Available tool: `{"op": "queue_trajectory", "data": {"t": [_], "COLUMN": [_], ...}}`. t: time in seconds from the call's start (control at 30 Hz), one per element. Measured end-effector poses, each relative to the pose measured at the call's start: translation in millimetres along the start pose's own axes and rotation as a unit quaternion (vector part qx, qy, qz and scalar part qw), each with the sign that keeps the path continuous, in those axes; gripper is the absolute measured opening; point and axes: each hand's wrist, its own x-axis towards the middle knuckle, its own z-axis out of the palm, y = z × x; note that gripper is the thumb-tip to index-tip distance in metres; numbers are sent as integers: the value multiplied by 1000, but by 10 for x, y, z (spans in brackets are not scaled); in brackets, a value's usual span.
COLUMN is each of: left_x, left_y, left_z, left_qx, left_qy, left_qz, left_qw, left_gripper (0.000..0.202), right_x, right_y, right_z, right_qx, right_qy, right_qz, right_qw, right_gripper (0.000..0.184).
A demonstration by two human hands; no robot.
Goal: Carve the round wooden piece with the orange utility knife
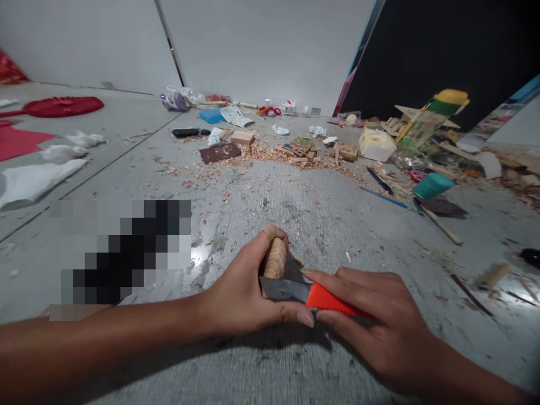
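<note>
My left hand (pixel 244 289) is wrapped round a short rounded piece of light wood (pixel 275 257), holding it on end on the grey floor. My right hand (pixel 379 315) grips a knife by its orange handle (pixel 331 302). The grey blade (pixel 283 288) lies across the lower part of the wood, its edge against the piece. My left thumb presses on the back of the blade near the handle. Both hands sit close together at the lower middle of the view.
Wood shavings and small wood blocks (pixel 295 153) litter the floor ahead. A teal box (pixel 433 185), pencils and sticks lie to the right, with a white block (pixel 377 144) and a cardboard model behind. Red cloth (pixel 63 106) and white rags lie at left.
</note>
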Motion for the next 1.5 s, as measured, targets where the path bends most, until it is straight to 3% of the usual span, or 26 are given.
{"op": "queue_trajectory", "data": {"t": [0.1, 0.23, 0.53, 0.87, 1.1, 1.17, 1.37, 1.5], "left_x": [-9, -19, -1, -25, -40, -40, -14, -20], "left_y": [14, 51, 5, 24, 47, 46, -11, -10], "left_z": [7, 17, 13, 15, -1, -4, 2, 13], "left_qx": [37, 16, -8, 11, 92, 81, 7, 42], "left_qy": [10, -19, 2, 4, 30, 25, -9, 7], "left_qz": [12, 25, -3, 4, 39, 44, 25, 23], "left_qw": [999, 999, 1000, 1000, 995, 995, 1000, 999], "left_gripper": [76, 58, 87, 78, 64, 61, 81, 74], "right_x": [-20, -29, 7, -51, -67, -47, -3, 4], "right_y": [-26, -57, -42, -55, -69, -58, -57, -28], "right_z": [15, 13, -27, 24, 7, -14, -35, -18], "right_qx": [-30, -65, -26, -46, -123, -111, -18, 11], "right_qy": [6, 28, 8, 25, 41, 47, 7, -4], "right_qz": [1, -6, -8, -19, -12, -2, 6, 20], "right_qw": [1000, 997, 1000, 998, 991, 993, 1000, 1000], "right_gripper": [31, 32, 29, 32, 33, 32, 31, 32]}}
